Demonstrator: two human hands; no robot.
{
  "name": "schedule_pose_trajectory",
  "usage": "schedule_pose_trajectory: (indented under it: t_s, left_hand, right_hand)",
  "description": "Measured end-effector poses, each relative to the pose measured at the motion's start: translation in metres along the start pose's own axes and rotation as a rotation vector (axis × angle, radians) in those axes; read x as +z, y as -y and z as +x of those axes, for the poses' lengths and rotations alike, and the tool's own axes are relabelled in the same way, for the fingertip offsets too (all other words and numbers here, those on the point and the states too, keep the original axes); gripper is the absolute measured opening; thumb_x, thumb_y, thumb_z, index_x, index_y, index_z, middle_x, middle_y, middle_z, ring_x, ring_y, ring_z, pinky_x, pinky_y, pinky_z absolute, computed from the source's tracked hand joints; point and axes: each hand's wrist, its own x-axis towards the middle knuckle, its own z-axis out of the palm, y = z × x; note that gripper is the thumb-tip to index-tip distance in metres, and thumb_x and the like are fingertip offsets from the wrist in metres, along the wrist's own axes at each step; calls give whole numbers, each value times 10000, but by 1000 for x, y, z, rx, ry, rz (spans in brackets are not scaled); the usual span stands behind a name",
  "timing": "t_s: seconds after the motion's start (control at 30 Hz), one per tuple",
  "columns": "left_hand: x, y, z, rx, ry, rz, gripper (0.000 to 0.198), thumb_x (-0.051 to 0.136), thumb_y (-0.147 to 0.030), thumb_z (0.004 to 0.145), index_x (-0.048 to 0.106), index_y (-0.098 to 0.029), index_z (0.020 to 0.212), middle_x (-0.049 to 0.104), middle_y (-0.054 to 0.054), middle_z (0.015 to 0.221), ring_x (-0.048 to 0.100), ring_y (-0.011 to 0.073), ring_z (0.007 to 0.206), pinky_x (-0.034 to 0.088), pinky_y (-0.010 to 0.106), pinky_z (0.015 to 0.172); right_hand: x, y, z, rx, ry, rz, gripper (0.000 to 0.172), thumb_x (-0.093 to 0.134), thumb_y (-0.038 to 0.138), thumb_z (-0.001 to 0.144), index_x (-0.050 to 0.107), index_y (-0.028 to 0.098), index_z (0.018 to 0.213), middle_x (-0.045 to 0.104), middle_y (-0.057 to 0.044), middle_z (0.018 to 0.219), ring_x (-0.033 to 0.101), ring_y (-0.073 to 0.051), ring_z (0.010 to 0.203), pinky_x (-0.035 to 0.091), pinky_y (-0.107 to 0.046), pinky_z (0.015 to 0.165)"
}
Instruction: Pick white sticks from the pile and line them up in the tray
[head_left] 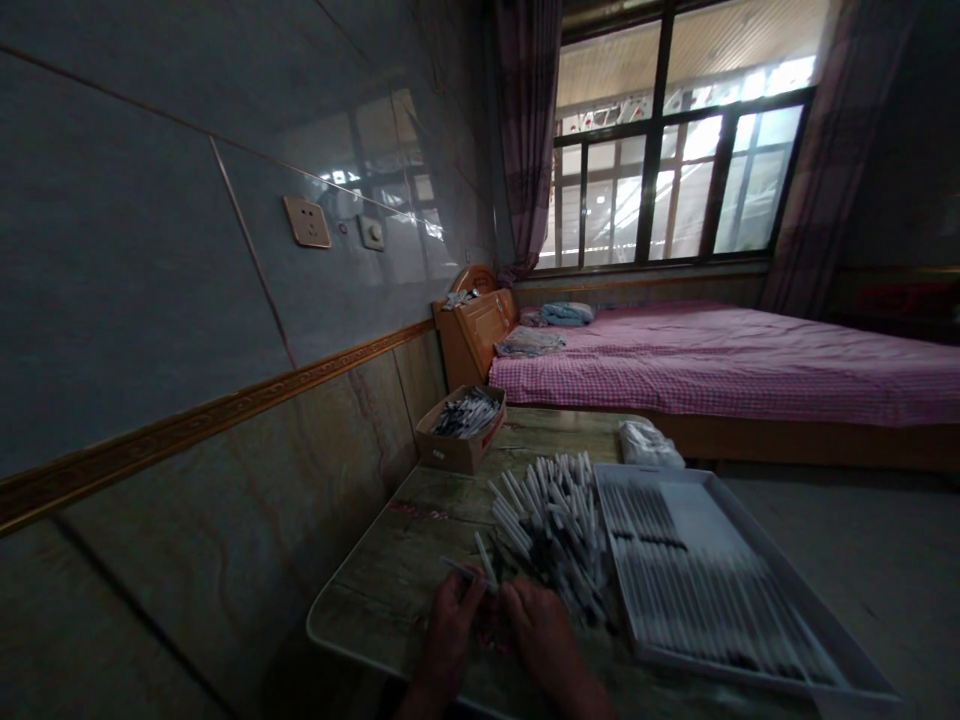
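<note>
Well, we are pinching a thin white tube [484,558] in our left hand [448,635] and holding our right hand [541,635] just beside it, its grip pressed together, at a heap of white tubes [551,530] on the tabletop [390,570], near a white tray [652,472] and a cardboard box [450,450].

The glossy tiled walls [150,250] ran toward a curtained window [675,150] — daylight glared there — above a low wooden bed [735,370] with pink gingham bedding

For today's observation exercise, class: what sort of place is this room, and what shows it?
Most likely a bedroom in a home: a bed with a pink checked sheet, curtains at the window, and a tiled wall with a power socket.
</note>
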Motion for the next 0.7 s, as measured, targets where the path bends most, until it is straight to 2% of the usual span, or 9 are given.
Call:
schedule_pose_trajectory:
  t_s: [0.07, 0.13, 0.23, 0.33, 0.43, 0.5, 0.6, 0.7]
  left_hand:
    - [0, -5, 4, 18, 36, 26, 516, 822, -609, 562, 645, -179, 786, 649, -9, 655, 611, 160, 590, 500, 269, 563]
    - [3, -13, 11, 31, 97, 63, 478, 841, -555, 563, 641, -177, 776, 652, -8, 655, 614, 159, 598, 508, 272, 582]
    - [16, -28, 27, 30, 234, 147, 416, 851, -447, 568, 657, -176, 817, 687, 12, 691, 641, 182, 635, 511, 276, 582]
    - [37, -34, 49, 81, 289, 249, 368, 829, -333, 556, 690, -179, 859, 727, 38, 791, 667, 211, 719, 522, 286, 616]
    - [60, -30, 74, 188, 249, 430, 189, 727, -340, 651, 701, -180, 750, 707, 40, 699, 664, 226, 700, 517, 311, 662]
    - [75, -24, 88, 292, 238, 551, 147, 697, -325, 683, 719, -196, 751, 720, 51, 730, 675, 243, 750, 513, 329, 727]
    - [92, -17, 105, 378, 282, 636, 145, 700, -289, 686, 748, -221, 805, 738, 71, 865, 670, 257, 857, 495, 352, 828]
    - [104, -13, 114, 435, 361, 717, 144, 697, -255, 698, 754, -241, 829, 719, 62, 907, 644, 252, 918, 466, 367, 911]
  right_hand:
    - [-2, 0, 0, 12, 9, 54, 457, 338, 316, 1016, 629, 230, 675, 676, -9, 654, 625, -131, 596, 323, -231, 543]
    - [-3, -1, 0, 28, -35, 121, 449, 319, 314, 1008, 615, 236, 679, 669, -9, 660, 619, -136, 602, 345, -230, 550]
    - [-2, -2, 1, 112, -201, 259, 446, 279, 386, 1004, 581, 247, 707, 644, -3, 664, 610, -142, 617, 392, -224, 569]
    - [-2, -2, 2, 237, -380, 381, 470, 272, 518, 985, 532, 254, 697, 607, 9, 636, 588, -150, 602, 431, -231, 579]
    - [-5, -2, 3, 273, -474, 471, 497, 281, 584, 969, 560, 248, 732, 627, 0, 664, 593, -159, 630, 458, -241, 600]
    - [-6, -1, 4, 274, -509, 514, 493, 292, 578, 974, 587, 241, 768, 645, -10, 693, 604, -163, 662, 466, -241, 610]
    - [-7, 1, 3, 275, -537, 528, 486, 304, 567, 978, 589, 243, 753, 641, -13, 692, 601, -166, 656, 467, -243, 598]
    - [-7, 2, 4, 258, -541, 524, 478, 319, 562, 977, 593, 244, 747, 649, -14, 693, 608, -165, 647, 473, -244, 603]
